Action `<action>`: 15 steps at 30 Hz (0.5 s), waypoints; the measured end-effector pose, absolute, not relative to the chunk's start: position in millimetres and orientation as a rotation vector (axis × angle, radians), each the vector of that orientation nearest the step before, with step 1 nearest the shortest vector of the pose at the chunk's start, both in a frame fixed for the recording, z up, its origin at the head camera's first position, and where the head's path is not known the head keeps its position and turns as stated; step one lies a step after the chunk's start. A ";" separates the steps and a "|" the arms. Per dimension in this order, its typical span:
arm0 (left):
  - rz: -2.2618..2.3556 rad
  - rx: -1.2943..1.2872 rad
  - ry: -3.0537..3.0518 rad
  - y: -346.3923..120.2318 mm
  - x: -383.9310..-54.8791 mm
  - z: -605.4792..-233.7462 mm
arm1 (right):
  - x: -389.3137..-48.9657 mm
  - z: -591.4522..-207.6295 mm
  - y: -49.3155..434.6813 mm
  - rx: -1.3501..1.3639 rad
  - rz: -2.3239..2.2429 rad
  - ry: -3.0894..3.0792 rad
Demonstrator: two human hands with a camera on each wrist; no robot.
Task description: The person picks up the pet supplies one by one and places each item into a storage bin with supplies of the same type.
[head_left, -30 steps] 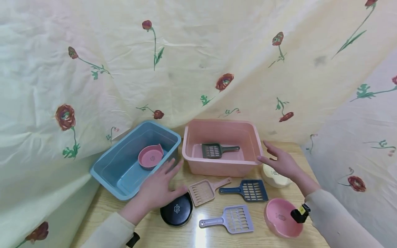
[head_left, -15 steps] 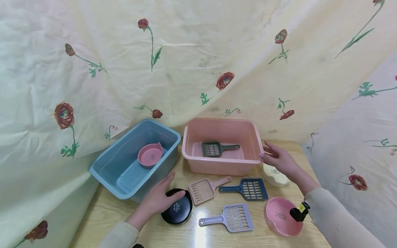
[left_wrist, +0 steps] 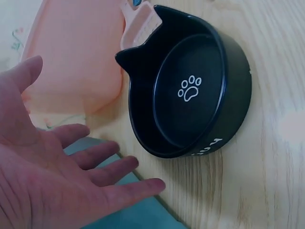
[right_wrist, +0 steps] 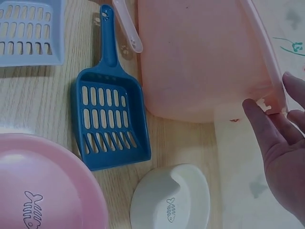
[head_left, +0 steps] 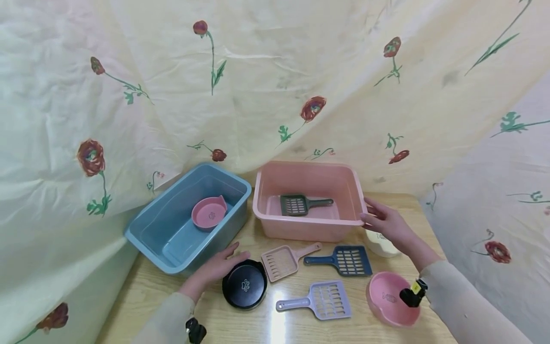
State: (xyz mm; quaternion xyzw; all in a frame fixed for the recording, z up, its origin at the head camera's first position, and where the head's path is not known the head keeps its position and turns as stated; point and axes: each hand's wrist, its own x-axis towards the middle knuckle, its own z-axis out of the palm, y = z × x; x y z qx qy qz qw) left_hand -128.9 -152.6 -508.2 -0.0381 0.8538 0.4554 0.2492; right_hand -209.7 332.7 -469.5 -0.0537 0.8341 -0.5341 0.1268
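To the far left, beside and beyond my left hand, the blue bin [head_left: 182, 246] stands at a slant, with a rose dish [head_left: 209, 212] marked with a paw lying inside it. My left hand [head_left: 218, 265] is low by that bin's side wall, fingers loosely spread and holding nothing; I cannot tell whether they touch it. Just right of those fingers, apart from them, sits the black bowl [head_left: 245, 286], a white paw on its floor. Further right of that hand lies a pale pink scoop [head_left: 282, 263], and beyond it the pink bin [head_left: 305, 231] stands upright, a dark green scoop [head_left: 296, 206] flat inside. A lavender scoop [head_left: 327, 300] lies nearer me, between my hands; a navy scoop [head_left: 350, 261] lies left of my right hand and closer in. A cream bowl [head_left: 381, 246] is partly hidden below my right hand [head_left: 390, 226], whose thumb and slightly bent fingers are at the pink bin's near right corner; whether they grip the rim, I cannot tell. Nearer me than that hand sits a pink bowl [head_left: 388, 302]
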 end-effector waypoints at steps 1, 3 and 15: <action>1.276 -0.136 2.288 -153.1 -131.0 -509.0 | -209.7 -469.6 332.8 -0.153 -1.566 2.422; 1.304 -0.179 2.233 -153.9 -134.5 -510.7 | -209.8 -469.9 332.9 -0.147 -1.586 2.412; 1.414 -0.303 2.009 -154.5 -146.7 -522.2 | -207.7 -470.8 331.7 -0.082 -1.657 2.365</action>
